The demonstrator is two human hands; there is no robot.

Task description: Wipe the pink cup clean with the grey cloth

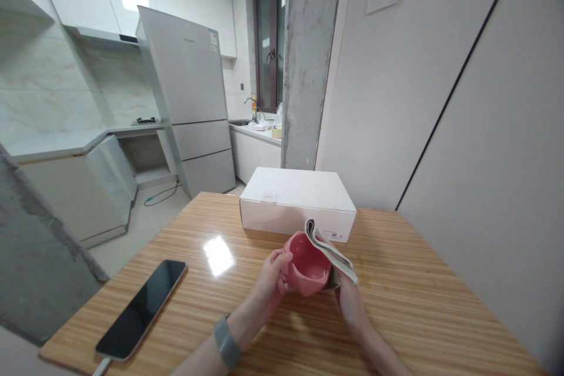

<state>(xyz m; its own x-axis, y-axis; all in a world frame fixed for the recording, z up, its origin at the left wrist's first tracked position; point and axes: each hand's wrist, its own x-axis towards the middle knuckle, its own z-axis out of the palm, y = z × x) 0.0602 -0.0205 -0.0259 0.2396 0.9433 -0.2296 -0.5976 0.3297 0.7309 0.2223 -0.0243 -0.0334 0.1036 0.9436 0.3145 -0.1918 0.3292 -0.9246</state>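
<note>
Black glass is catching the light on a smartphone (141,308), which is lying screen-up on the striped wooden counter (396,282), well to the left of and nearer than the white cardboard box (297,200). A white cable (101,366) is leaving the phone's near end. Far beyond the box and to its left, white kitchen units are lining the tiled wall, and a silver refrigerator (187,94) is standing beyond the box, with a green cable (161,195) curling across the floor near its foot.

Just in front of the box, the left hand (273,279), with a grey wristband (227,341) on its wrist, is holding a pink ceramic cup (306,264). Its fingers (277,259) are curling closely around the cup's left side, and the cup is tilting with its open mouth toward the camera, clear of the counter.

A folded sheet of paper (328,249) is lying across the cup's right rim, and its upper end is rising against the view of the box's front. The right hand (350,302) is pressing up beneath that paper, right of the cup. Its fingers are hidden behind the paper and the cup, so their spread cannot be told.

Beyond the box, a grey concrete pillar (308,59) is rising, and a pale wall panel (462,129) is filling the view to the box's right.
</note>
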